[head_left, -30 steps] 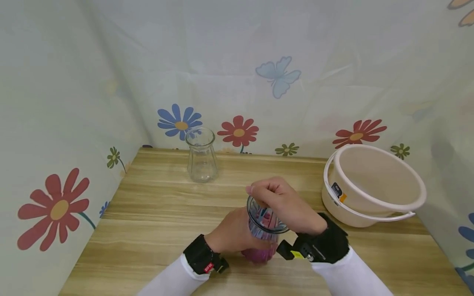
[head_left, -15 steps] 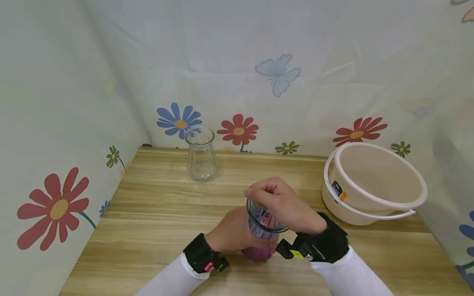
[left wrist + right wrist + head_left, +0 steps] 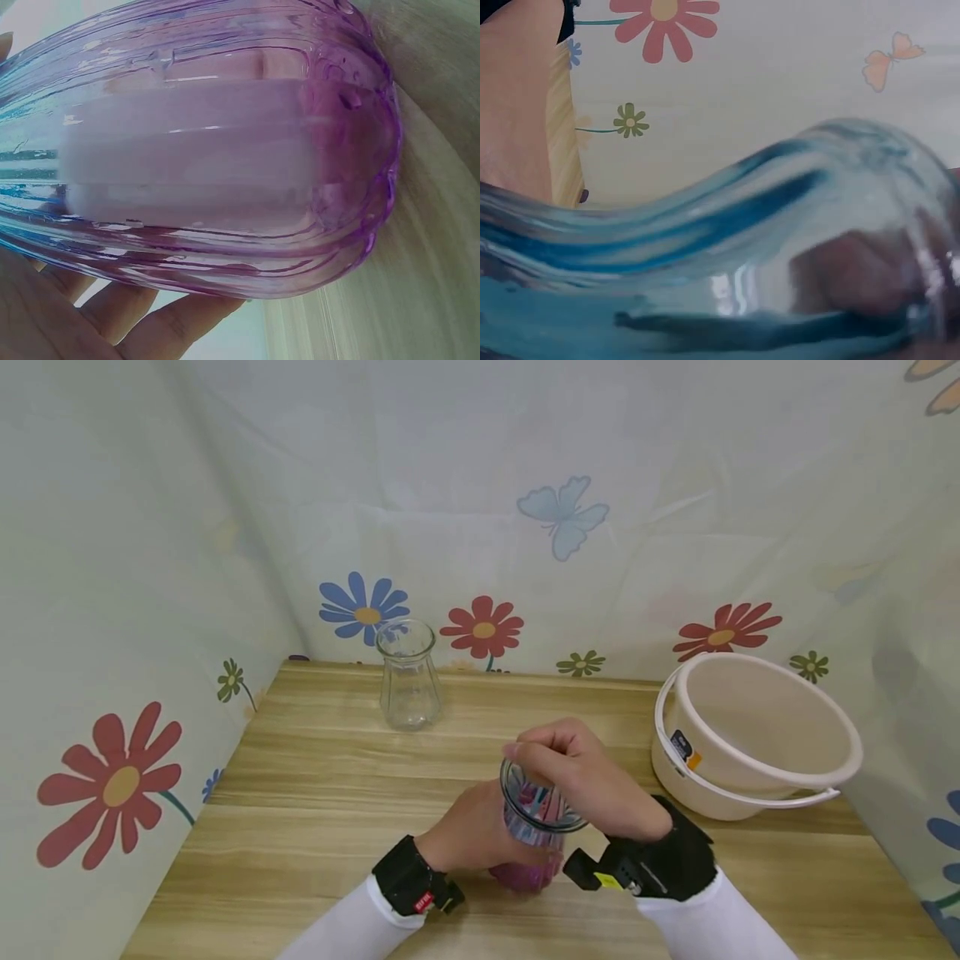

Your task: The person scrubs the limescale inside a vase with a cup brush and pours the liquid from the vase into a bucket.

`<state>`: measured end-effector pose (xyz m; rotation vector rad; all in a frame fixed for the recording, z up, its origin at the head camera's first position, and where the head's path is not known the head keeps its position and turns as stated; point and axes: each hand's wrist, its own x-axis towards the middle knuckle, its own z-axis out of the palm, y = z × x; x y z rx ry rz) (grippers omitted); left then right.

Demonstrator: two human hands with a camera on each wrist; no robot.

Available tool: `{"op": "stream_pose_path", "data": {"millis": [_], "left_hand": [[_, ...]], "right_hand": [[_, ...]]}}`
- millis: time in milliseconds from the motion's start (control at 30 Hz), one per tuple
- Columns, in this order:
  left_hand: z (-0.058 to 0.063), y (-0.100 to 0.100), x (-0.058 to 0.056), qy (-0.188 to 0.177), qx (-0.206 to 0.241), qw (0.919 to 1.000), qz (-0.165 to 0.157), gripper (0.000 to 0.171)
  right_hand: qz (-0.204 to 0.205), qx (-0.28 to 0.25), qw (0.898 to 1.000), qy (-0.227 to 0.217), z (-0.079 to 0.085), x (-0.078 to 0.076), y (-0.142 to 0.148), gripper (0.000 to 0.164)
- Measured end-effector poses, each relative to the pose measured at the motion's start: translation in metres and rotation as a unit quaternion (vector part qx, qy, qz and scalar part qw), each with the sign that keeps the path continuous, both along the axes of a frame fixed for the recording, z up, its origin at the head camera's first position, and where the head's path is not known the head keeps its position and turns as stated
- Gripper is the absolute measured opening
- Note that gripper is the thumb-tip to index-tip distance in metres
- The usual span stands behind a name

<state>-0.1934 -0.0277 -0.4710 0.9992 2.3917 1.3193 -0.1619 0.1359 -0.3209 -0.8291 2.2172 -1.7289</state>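
A ribbed glass vase [image 3: 525,876], purple below and bluish above, in a person's grip.
It's at the near middle of the wooden table [image 3: 315,827], the left hand [image 3: 476,828] wrapped round its side; whether its base touches the wood, I can't tell. A pale oblong shape [image 3: 195,154] shows through the glass. The right hand [image 3: 585,777] has its fingers curled at the vase's mouth; what they pinch, if anything, is hidden. Farther back and left, a clear jar [image 3: 410,695] stands upright; over right sits a cream bucket [image 3: 723,777], handle down.
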Motion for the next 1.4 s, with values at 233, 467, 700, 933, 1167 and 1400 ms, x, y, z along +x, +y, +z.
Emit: {"op": "stream_pose_path", "data": {"millis": [233,467,700,933,1167,1400], "left_hand": [[0.003,0.0,0.002,-0.018,0.007,0.9998,0.002,0.068],[0.003,0.0,0.002,-0.024,0.007,0.9997,0.007,0.07],[0.001,0.001,0.001,0.023,-0.008,0.9997,0.009,0.064],[0.0,0.0,0.0,0.047,-0.004,0.9989,0.001,0.059],[0.0,-0.002,0.0,0.041,-0.009,0.9991,0.003,0.062],[-0.001,0.0,0.0,0.029,-0.008,0.9995,0.005,0.063]], "right_hand": [[-0.017,-0.029,0.998,0.052,0.009,0.006,0.002,0.046],[-0.034,-0.02,0.996,0.076,0.003,0.003,0.0,0.046],[-0.052,0.032,0.996,0.067,-0.008,0.001,-0.007,0.049],[-0.063,0.081,0.993,0.063,-0.011,0.0,-0.012,0.05],[-0.042,0.091,0.994,0.032,-0.009,-0.002,-0.011,0.049],[0.0,0.068,0.998,-0.003,-0.007,-0.006,-0.004,0.046]]}}
